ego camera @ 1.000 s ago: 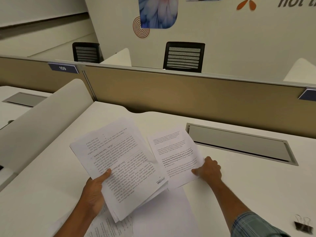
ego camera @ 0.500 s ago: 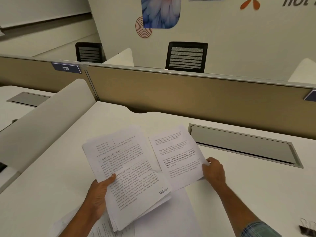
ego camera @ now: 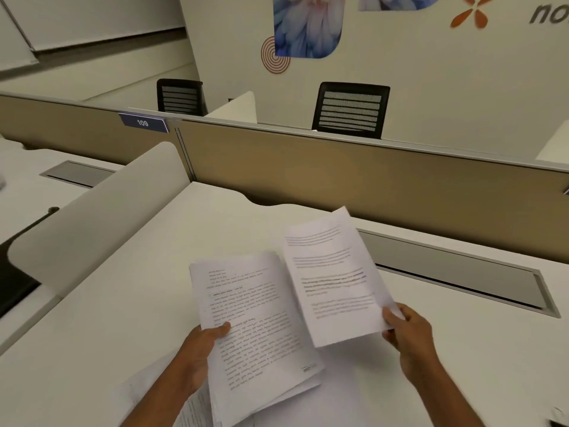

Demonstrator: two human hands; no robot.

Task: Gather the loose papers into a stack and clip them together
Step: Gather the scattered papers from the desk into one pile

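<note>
Worktop [ego camera: 123,303] ahead of me, tan partition [ego camera: 369,180] behind it, grey cable hatch [ego camera: 446,272] at right; my left grip [ego camera: 200,349] clasps the paper stack [ego camera: 261,328] above loose papers [ego camera: 197,409], my right grip [ego camera: 409,337] pinches a single sheet [ego camera: 332,278] just beside it

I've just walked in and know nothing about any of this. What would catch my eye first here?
First, the two bare hands low in the middle: the left hand grips a thick stack of white printed papers, while the right hand pinches a single white printed sheet held up beside it, over the white desk. Behind them a tan partition panel crosses the view, with a black mesh-backed chair beyond it.
</note>
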